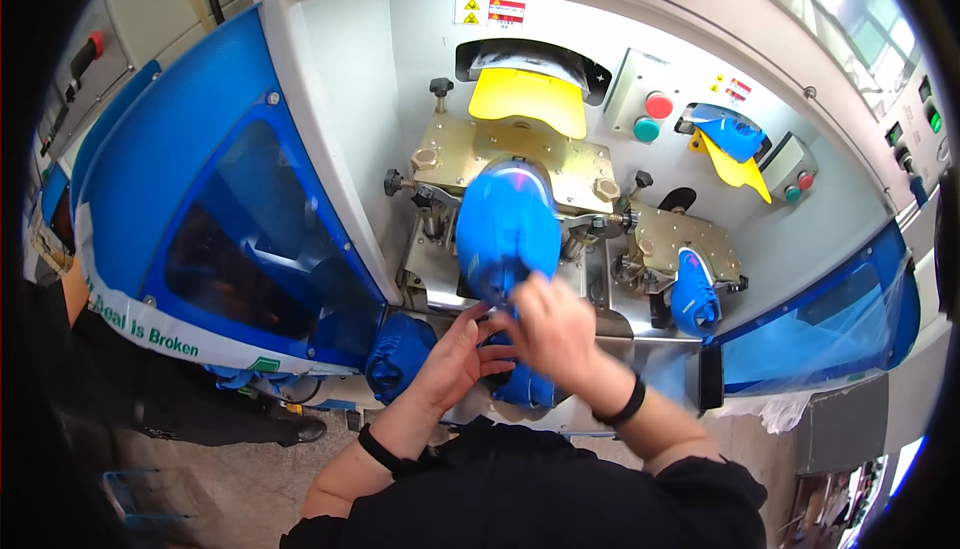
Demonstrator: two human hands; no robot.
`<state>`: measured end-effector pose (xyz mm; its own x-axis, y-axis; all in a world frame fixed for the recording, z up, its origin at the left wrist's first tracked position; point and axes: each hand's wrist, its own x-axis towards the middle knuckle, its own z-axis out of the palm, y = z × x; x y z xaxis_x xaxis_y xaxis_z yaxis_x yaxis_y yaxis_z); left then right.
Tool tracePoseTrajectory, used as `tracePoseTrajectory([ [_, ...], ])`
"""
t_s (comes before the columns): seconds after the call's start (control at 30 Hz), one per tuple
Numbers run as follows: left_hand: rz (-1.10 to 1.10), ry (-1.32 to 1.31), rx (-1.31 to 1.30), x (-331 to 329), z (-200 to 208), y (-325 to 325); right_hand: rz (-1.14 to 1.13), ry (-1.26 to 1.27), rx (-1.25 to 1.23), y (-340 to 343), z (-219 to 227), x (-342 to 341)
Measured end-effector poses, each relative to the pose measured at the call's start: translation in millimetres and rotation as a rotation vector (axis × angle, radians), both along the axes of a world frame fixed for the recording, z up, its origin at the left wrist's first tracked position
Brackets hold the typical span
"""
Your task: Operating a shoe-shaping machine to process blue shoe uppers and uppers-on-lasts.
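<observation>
Here's the rounded blue shoe upper, mid-machine, far end at the brass-coloured metal plate. At its near end, the right hand blurs, fingers bunched; can't tell whether its grip has hold of the material. Close beside it, the left hand, fingers loosely spread; whether that grip pinches anything, can't tell either. Beyond the plate, a curved yellow flap; off right, a second blue shoe upper with a white edge.
</observation>
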<state>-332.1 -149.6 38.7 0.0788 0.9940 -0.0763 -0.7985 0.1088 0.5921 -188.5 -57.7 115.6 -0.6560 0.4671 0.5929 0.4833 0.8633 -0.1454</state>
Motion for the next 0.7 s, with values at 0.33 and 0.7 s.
tracePoseTrajectory([
  [0.33,0.033,-0.042,-0.167,-18.9,-45.2,36.1,-0.060,0.110,-0.168,-22.7,-61.8,-7.2],
  [0.7,0.019,0.027,-0.274,-24.5,-32.5,48.8,-0.131,0.102,-0.182,12.0,-64.3,-49.0],
])
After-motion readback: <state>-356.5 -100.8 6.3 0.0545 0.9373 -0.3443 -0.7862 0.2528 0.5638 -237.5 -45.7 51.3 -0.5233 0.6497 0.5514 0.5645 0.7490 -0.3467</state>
